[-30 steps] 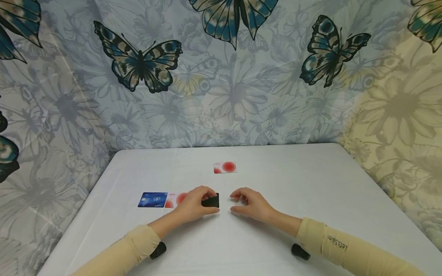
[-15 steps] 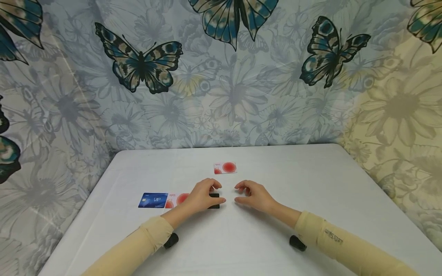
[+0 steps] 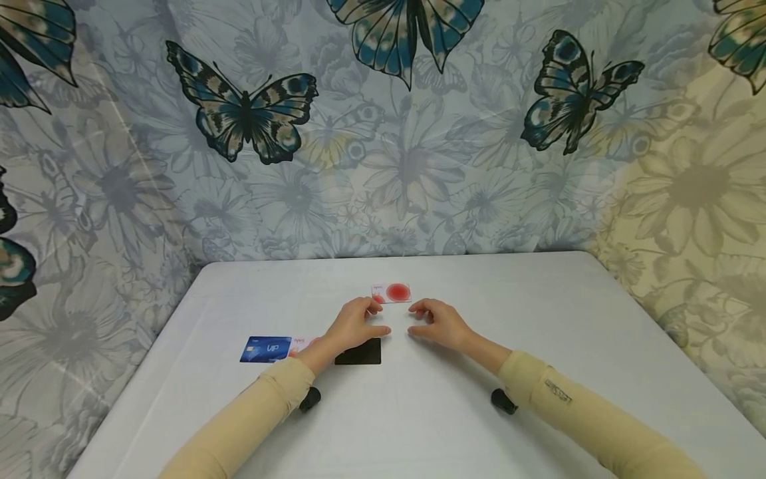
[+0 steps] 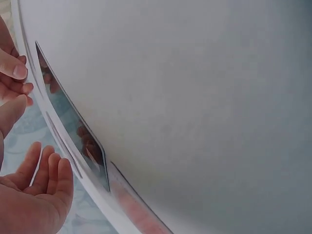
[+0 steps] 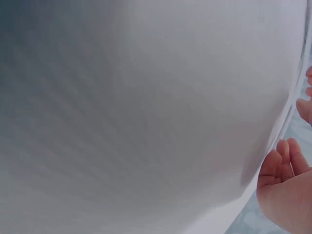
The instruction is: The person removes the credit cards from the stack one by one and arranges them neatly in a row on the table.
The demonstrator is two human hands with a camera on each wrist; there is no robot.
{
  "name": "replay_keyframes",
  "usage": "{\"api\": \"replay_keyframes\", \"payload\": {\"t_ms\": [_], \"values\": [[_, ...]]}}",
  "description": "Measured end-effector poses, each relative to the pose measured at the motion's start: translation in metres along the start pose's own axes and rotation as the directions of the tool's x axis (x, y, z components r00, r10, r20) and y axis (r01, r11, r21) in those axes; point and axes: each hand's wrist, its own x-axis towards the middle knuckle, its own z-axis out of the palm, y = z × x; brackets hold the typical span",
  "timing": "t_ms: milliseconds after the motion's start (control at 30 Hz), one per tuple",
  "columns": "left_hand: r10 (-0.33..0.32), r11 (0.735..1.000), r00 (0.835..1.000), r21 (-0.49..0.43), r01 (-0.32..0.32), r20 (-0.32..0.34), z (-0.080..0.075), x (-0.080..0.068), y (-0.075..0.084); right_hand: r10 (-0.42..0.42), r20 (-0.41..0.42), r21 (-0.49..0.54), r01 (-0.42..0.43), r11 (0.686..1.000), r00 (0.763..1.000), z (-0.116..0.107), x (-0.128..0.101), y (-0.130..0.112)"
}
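Observation:
In the head view my left hand hovers over the far edge of a black card, fingers loosely bent and holding nothing. Facing it across a small gap is my right hand, also holding nothing. Just beyond both hands lies a white card with red circles, its near left corner close to the left fingertips. A blue VIP card lies left of the black one. Between those two, a second white-and-red card is partly covered by my left wrist. The left wrist view shows the glossy black card reflecting fingers.
The cards lie flat on a white table. A butterfly-patterned cloth stands behind the table's far edge. Black wrist devices show under both sleeves.
Both hands have moved forward, toward the far card. My left hand has also moved right and off the black card, which now shows more of its surface. The cards stay put.

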Motion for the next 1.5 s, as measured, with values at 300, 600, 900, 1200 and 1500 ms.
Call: {"api": "replay_keyframes", "payload": {"t_ms": [300,600,900,1200,1500], "values": [[-0.042,0.999,0.999,0.021,0.042,-0.027,0.000,0.017,-0.004,0.040,-0.017,-0.011,-0.040,0.999,0.999,-0.006,0.019,0.007],[-0.098,0.993,0.993,0.061,0.102,-0.063,-0.002,0.030,-0.010,0.095,-0.013,-0.022,-0.095,0.995,0.995,-0.009,0.036,0.012],[-0.145,0.984,0.984,0.086,0.155,-0.107,-0.001,0.040,-0.016,0.132,-0.008,-0.035,-0.132,0.991,0.991,-0.012,0.047,0.014],[-0.172,0.977,0.978,0.106,0.185,-0.122,-0.001,0.049,-0.021,0.139,-0.033,-0.065,-0.141,0.988,0.990,-0.009,0.058,0.015],[-0.198,0.968,0.974,0.133,0.212,-0.112,-0.003,0.054,-0.022,0.131,-0.024,-0.100,-0.132,0.986,0.991,-0.007,0.067,0.014]]}}
